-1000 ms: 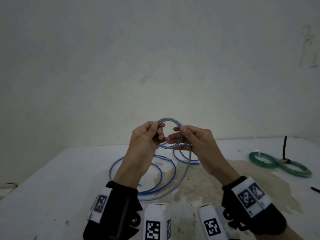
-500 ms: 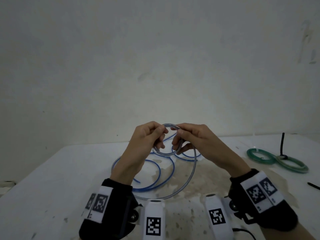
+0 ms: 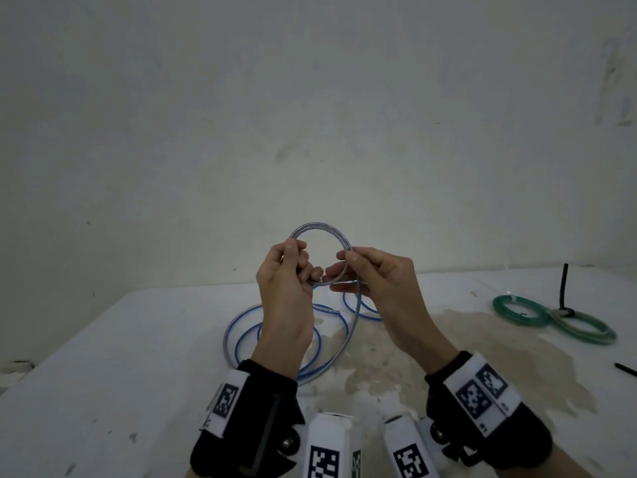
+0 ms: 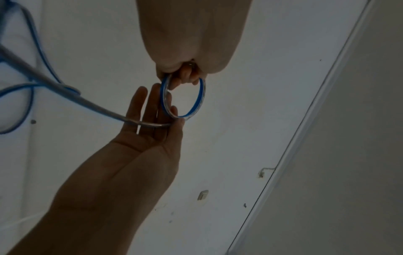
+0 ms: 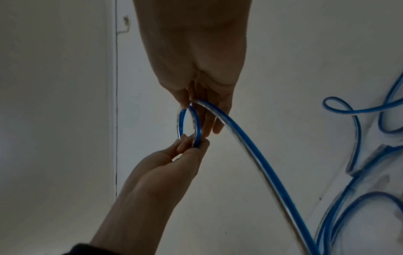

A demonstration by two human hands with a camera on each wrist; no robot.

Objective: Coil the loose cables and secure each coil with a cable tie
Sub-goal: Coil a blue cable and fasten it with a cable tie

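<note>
A clear cable with a blue stripe [image 3: 320, 232] forms a small loop held up above the white table [image 3: 120, 357]. My left hand [image 3: 298, 258] pinches the loop's left side, seen close in the left wrist view on the loop [image 4: 201, 96]. My right hand [image 3: 348, 257] pinches the loop's right side between thumb and forefinger, its other fingers [image 4: 139, 103] straight. From the right hand the loose cable [image 5: 261, 163] drops to the table, where the remaining cable [image 3: 238, 326] lies in wide curves.
A green coiled cable [image 3: 517, 310] bound with a black tie [image 3: 563, 288] lies at the right of the table. A loose black tie [image 3: 625, 369] pokes in at the right edge. A brown stain [image 3: 465, 339] marks the table. The wall stands close behind.
Both hands have risen and moved slightly apart, and the small loop between them now stands higher and wider. The camera view has shifted a little.
</note>
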